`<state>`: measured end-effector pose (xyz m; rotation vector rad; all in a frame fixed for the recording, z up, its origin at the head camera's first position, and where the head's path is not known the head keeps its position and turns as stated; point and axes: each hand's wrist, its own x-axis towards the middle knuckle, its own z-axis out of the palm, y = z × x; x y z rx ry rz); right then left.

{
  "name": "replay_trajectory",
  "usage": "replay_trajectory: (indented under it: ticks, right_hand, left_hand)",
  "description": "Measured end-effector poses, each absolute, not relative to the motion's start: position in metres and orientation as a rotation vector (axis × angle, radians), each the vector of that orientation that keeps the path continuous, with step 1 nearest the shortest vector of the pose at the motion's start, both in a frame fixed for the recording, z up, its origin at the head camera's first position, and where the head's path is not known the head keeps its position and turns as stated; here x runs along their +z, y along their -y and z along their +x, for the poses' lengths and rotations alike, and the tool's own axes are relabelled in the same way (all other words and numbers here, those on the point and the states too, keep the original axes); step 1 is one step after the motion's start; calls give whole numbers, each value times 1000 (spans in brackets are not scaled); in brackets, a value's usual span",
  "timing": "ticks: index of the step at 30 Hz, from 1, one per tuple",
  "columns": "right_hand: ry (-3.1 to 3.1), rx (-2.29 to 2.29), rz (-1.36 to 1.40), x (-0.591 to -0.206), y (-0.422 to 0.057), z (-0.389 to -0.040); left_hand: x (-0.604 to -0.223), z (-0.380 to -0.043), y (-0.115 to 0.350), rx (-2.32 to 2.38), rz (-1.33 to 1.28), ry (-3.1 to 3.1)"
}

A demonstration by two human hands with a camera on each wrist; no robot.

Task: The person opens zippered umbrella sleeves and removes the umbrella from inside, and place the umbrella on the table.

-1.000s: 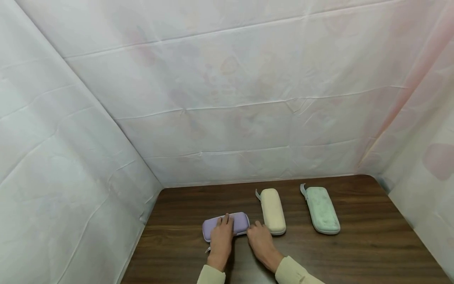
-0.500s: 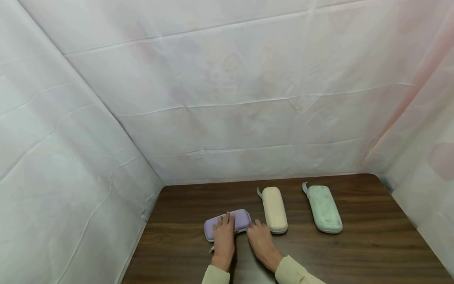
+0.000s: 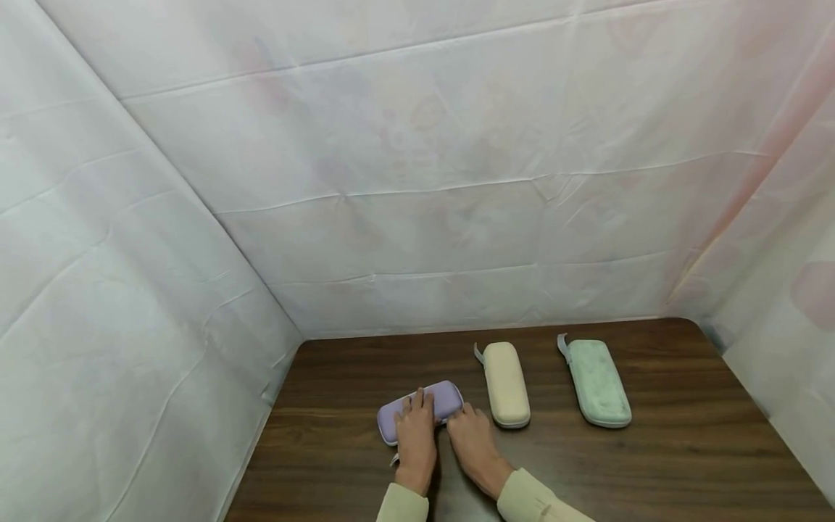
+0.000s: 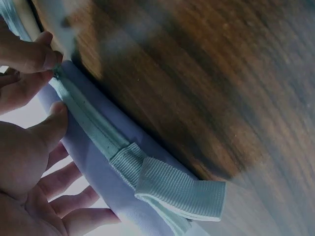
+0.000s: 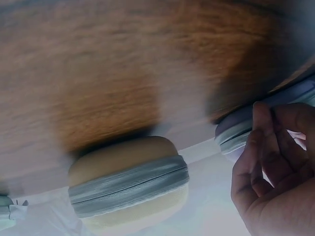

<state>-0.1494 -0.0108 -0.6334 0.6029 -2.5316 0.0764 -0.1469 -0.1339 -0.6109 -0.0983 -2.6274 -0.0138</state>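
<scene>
A purple zippered case (image 3: 447, 398) lies at a slant on the wooden table, its near long side facing me. My left hand (image 3: 416, 440) holds it, fingers spread across the lid and thumb against the zipper band (image 4: 91, 118), as the left wrist view shows. A pale ribbed strap loop (image 4: 179, 189) hangs off that band near the case's left end. Close to the right end, my right hand (image 3: 475, 444) pinches at the zipper pull (image 4: 56, 72), which its fingertips mostly hide. In the right wrist view the thumb and index finger meet right at the zipper.
Just right of my right hand lies a cream zippered case (image 3: 507, 384). Farther right is a mint green one (image 3: 599, 383); both have strap loops at their far ends. The brown table (image 3: 685, 449) is backed and flanked by pale sheets (image 3: 417, 239).
My right hand has shifted slightly left along the near side of the purple case. The case has turned a little, its right end farther from me. The head view has also moved slightly.
</scene>
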Motion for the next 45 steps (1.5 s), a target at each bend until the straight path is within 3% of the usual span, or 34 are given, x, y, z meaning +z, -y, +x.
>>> replay_trajectory:
  ticks: [13,29,45]
  right_hand:
    - [2622,96,582,-630,7,-150]
    - [2517,84,626,-632,19,-148]
    - [2555,42,662,-631,28,-142]
  left_hand:
    - [-589,-145,162,-146,-368,2606]
    - [-602,-142,149,-29,-165,2647]
    - [-604,-140,148,-24,-162,2642]
